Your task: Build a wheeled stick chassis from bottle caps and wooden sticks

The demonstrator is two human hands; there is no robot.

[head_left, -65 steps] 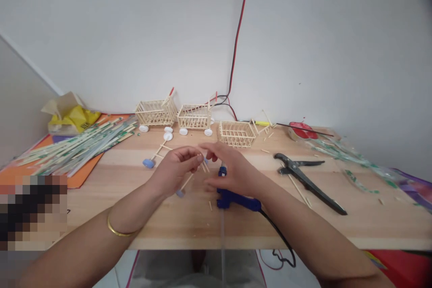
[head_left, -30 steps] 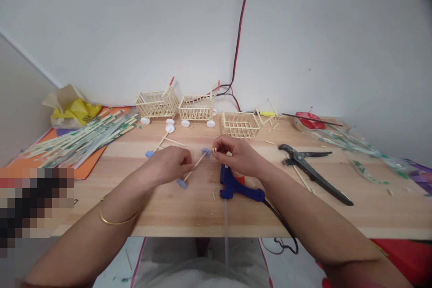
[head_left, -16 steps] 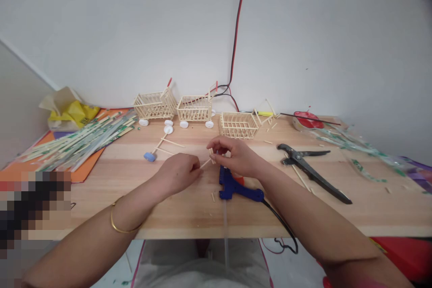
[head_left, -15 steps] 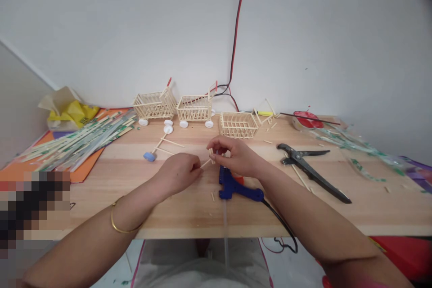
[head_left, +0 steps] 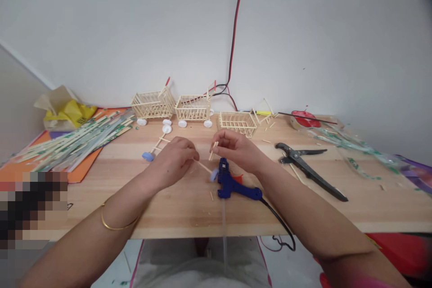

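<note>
My left hand [head_left: 172,162] is closed on a thin wooden stick axle [head_left: 203,167] that slants down to the right and ends in a pale blue wheel [head_left: 213,174]. My right hand [head_left: 238,148] pinches a short wooden stick piece [head_left: 213,150] just above that axle. Both hands hover over the middle of the wooden table [head_left: 189,216]. A blue glue gun [head_left: 236,185] lies right under my right hand, its black cord running off the front edge.
Two stick carts [head_left: 153,104] on white wheels and a stick basket [head_left: 236,122] stand at the back. Another axle with a blue wheel [head_left: 147,156] lies to the left. Black pliers [head_left: 305,168] lie right. A pile of wrapped sticks [head_left: 67,141] lies on orange paper.
My left hand turned the axle so its blue wheel now points down right toward the glue gun. My right hand drew back slightly and now shows the short stick piece upright.
</note>
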